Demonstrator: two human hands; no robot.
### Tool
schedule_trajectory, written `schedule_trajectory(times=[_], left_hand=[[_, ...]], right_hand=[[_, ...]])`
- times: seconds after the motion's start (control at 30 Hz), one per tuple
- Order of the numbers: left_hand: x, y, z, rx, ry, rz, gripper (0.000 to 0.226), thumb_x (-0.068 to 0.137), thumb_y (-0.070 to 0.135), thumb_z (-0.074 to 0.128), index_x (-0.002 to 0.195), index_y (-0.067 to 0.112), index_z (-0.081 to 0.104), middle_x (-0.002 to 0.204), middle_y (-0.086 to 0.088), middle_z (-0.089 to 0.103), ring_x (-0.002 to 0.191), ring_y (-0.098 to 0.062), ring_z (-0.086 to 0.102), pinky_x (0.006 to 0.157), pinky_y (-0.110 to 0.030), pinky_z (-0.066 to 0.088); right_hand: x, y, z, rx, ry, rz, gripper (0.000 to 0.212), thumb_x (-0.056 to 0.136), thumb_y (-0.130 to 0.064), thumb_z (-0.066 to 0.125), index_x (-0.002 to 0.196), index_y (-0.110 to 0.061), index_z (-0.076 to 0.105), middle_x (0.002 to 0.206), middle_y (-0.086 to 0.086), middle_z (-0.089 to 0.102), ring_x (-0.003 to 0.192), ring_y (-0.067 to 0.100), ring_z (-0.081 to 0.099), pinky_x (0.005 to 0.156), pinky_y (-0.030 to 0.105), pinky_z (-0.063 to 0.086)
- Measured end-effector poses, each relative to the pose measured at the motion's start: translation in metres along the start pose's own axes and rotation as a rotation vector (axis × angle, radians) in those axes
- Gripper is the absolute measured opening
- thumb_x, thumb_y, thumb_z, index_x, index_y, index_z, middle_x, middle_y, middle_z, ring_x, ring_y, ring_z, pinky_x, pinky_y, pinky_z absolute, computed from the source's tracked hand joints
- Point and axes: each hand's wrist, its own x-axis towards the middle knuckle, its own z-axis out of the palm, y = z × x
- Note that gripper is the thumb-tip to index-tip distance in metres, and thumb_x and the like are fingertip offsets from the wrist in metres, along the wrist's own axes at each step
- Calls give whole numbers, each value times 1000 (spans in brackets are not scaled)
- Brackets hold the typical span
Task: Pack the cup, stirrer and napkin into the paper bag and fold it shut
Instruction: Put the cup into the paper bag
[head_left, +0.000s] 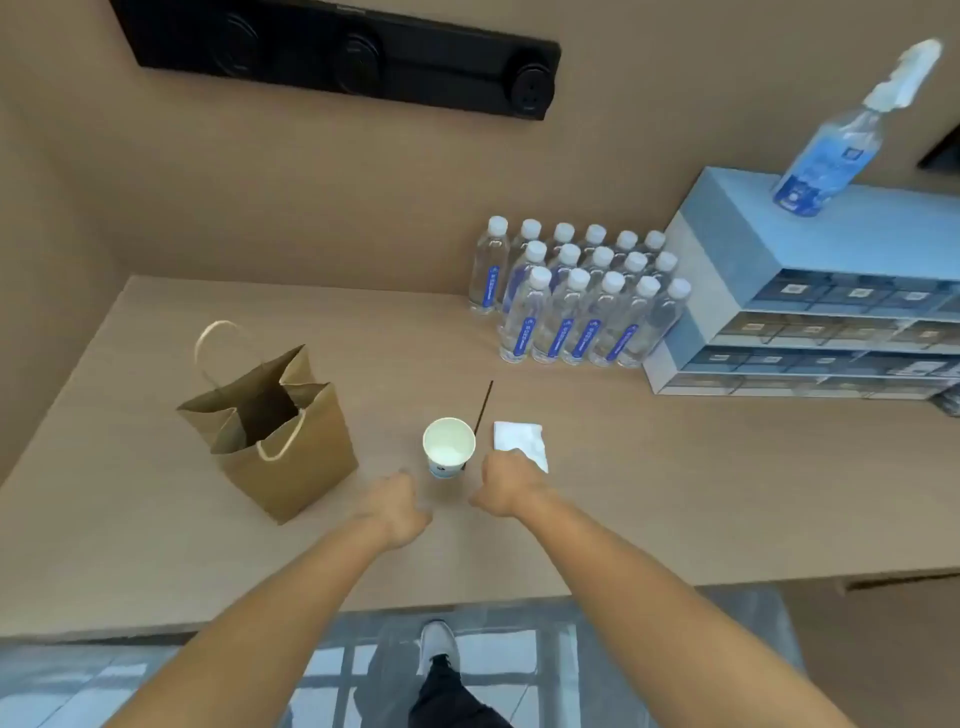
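Now closing in on the cup, nothing packed yet.
Paper bag (280, 436) upright and open at far left; left hand (397, 506) loosely curled, empty; cup (449, 447) upright on the bench (675, 493) just beyond; stirrer (483, 410) running away; right hand (506, 486) nearer, empty, overlapping napkin (519, 439).

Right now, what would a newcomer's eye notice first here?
Two bare arms reach over the table toward a white cup standing upright at its middle. An open brown paper bag stands to the left, and a block of water bottles stands behind on the right.
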Motion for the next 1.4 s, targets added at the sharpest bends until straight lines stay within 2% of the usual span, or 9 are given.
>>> schedule_trajectory(times=[0.1, 0.27, 0.43, 0.47, 0.57, 0.7, 0.97, 1.13, 1.4], left_hand=[[26, -3, -4, -206, 72, -50, 53, 86, 30, 68, 128, 9, 44, 128, -15, 58, 116, -32, 55, 89, -33, 46], [58, 2, -21, -388, 79, 57, 71, 80, 22, 78, 141, 19, 42, 138, 1, 55, 125, -18, 53, 92, -22, 39], [60, 8, -14, -554, 55, 89, 55, 79, 8, 78, 129, 19, 57, 122, 2, 66, 118, -16, 59, 89, -18, 42], [55, 10, -13, -581, 62, 97, 55, 79, 6, 77, 129, 17, 57, 123, 1, 66, 117, -17, 59, 88, -15, 42], [36, 21, -20, -634, 81, 145, 54, 82, 8, 74, 131, 17, 54, 127, -1, 63, 90, -1, 64, 75, -4, 42], [-6, 47, -52, -686, 134, 196, 51, 88, 18, 68, 134, 26, 49, 128, 7, 59, 79, -7, 66, 71, -14, 50], [-106, 58, -161, -710, 439, 272, 47, 85, 35, 65, 127, 43, 45, 109, 21, 59, 81, 3, 65, 63, -15, 52], [-149, 20, -217, -724, 449, 309, 39, 82, 28, 67, 118, 38, 56, 112, 18, 65, 81, -20, 72, 79, -51, 59], [-144, -70, -202, -331, 442, 231, 44, 87, 9, 63, 127, 29, 59, 116, 18, 67, 99, 0, 65, 93, -27, 52]], right_hand=[[26, 11, -3, 144, 96, -10, 36, 82, -33, 70, 112, -19, 55, 94, 2, 57, 84, 20, 52, 72, 17, 49], [57, 16, -21, 280, 77, -297, 71, 75, -29, 82, 138, -24, 50, 127, -1, 58, 106, 0, 46, 66, -19, 13], [68, 21, -20, 330, 46, -335, 62, 68, -18, 86, 124, -20, 61, 68, -37, 58, 74, -44, 33, 53, -14, 29], [65, 21, -21, 317, 73, -329, 59, 66, -27, 86, 120, -27, 62, 69, -46, 55, 73, -38, 43, 51, -9, 35], [55, 21, -33, 193, 132, -261, 68, 48, -72, 72, 111, -56, 51, 72, -21, 66, 75, -3, 64, 69, 21, 57], [34, 18, -74, 376, -23, -426, 60, 53, -49, 87, 105, -43, 58, 96, -12, 73, 89, 11, 69, 80, 47, 58], [-38, -67, -200, 273, -7, -828, 59, 61, -42, 89, 111, -41, 57, 106, -14, 70, 93, 8, 71, 78, 38, 61], [-60, -130, -219, 173, -4, -1011, 58, 66, -38, 85, 115, -43, 54, 113, -17, 64, 101, 5, 64, 80, 34, 59], [-38, -181, -162, 238, -179, -910, 46, 63, -26, 80, 101, -35, 54, 94, -2, 71, 70, 26, 73, 60, 44, 63]])
